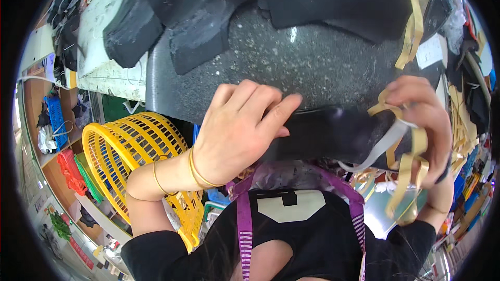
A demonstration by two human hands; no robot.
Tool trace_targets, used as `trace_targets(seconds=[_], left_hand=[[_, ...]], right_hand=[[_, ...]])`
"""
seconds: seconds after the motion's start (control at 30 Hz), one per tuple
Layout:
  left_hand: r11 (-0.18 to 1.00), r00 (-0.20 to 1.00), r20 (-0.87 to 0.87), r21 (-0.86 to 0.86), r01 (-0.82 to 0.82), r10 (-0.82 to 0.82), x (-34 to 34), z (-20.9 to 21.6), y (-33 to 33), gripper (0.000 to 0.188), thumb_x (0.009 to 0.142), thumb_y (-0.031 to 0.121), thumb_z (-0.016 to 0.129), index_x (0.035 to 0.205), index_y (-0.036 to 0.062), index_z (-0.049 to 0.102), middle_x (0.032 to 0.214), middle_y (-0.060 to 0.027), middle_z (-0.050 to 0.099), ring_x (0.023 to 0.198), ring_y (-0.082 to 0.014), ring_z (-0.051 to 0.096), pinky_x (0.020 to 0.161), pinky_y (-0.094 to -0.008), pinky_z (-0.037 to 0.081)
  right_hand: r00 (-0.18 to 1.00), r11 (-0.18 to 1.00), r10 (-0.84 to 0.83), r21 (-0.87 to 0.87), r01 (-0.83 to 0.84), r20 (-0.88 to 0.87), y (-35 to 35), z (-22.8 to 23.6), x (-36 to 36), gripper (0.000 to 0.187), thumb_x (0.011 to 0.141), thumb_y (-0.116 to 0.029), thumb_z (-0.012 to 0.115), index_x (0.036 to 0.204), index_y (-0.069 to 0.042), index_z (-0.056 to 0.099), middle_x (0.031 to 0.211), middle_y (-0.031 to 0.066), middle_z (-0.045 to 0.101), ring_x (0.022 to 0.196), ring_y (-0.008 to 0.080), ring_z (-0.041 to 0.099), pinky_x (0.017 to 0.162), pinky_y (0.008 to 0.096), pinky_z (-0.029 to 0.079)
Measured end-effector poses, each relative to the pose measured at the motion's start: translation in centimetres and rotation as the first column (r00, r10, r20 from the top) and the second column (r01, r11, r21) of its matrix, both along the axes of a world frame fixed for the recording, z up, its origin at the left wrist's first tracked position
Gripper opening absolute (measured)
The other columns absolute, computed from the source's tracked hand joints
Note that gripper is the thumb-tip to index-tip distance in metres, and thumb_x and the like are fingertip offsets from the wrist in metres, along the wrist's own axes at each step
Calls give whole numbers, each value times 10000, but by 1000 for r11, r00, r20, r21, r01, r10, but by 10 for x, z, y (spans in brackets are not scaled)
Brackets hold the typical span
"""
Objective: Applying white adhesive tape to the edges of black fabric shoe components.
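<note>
A flat black sheet-like piece (325, 135) lies along the near edge of the speckled dark work surface (291, 57). My left hand (242, 125) is closed at its left end, the fingers bent, the index finger and thumb pointing right over it. At the right end my right hand (424, 119), partly smeared by motion, is closed on thin tan strips (403, 187) that curl and dangle below it. A pale whitish strip (383, 145) hangs among them. The right fingertips are partly hidden by the strips.
Several black cut pieces (200, 41) are spread over the far side of the surface. A long tan strip (414, 31) lies at the far right beside white paper (431, 52). The yellow basket (138, 135) stands at lower left, near shelves (44, 93).
</note>
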State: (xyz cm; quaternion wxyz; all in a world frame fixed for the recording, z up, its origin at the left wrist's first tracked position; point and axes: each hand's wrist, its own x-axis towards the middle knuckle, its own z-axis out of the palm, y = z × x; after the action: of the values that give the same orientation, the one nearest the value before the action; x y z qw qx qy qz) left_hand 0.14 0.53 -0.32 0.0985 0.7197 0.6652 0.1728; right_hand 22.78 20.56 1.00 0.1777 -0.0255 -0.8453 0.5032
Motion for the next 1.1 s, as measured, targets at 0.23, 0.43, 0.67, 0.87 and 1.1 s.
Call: trace_targets(seconds=[0.23, 0.43, 0.67, 0.87, 1.1], left_hand=[[986, 961, 275, 156, -63, 18, -28, 13, 56, 235, 771, 93, 719, 965, 48, 594, 897, -108, 620, 849, -286, 617, 731, -354, 491], [871, 950, -63, 421, -253, 306, -87, 11, 55, 167, 795, 120, 706, 930, 40, 649, 854, -95, 629, 809, -275, 613, 707, -337, 488], [773, 804, 315, 250, -583, 504, -99, 18, 11, 96, 858, 51, 638, 951, 36, 621, 856, -82, 638, 829, -166, 631, 737, -277, 485], [980, 781, 596, -171, -100, 184, -35, 75, 4, 142, 759, -14, 662, 896, 19, 640, 857, -63, 660, 822, -167, 645, 721, -280, 513], [951, 970, 186, 293, 95, -155, -7, 0, 28, 372, 719, 89, 737, 1064, 60, 601, 1127, -109, 578, 1025, -322, 554, 843, -401, 470]], right_hand=[[921, 894, -385, 224, 388, -56, 35, 73, 63, 618, 736, -182, 737, 1290, -1, 530, 1407, 268, 415, 1344, 365, 404, 1145, 451, 247], [747, 204, -600, 847, 491, -288, 36, 74, 92, 612, 759, -227, 678, 1310, -4, 528, 1434, 264, 378, 1372, 401, 348, 1131, 464, 248], [808, 785, -100, 545, -294, 580, 40, 79, 22, 1410, 451, -725, 764, 1481, 54, 196, 1554, 259, 150, 1433, 425, 183, 1135, 525, 174], [869, 861, -493, -117, 495, 52, 37, 68, 14, 265, 939, -159, 583, 1140, 14, 584, 1070, 117, 683, 959, 149, 655, 834, 265, 497], [835, 770, -386, -361, 526, 392, -14, 56, -25, 279, 934, -25, 567, 1209, 19, 581, 888, 93, 682, 769, 122, 666, 628, 230, 541]])
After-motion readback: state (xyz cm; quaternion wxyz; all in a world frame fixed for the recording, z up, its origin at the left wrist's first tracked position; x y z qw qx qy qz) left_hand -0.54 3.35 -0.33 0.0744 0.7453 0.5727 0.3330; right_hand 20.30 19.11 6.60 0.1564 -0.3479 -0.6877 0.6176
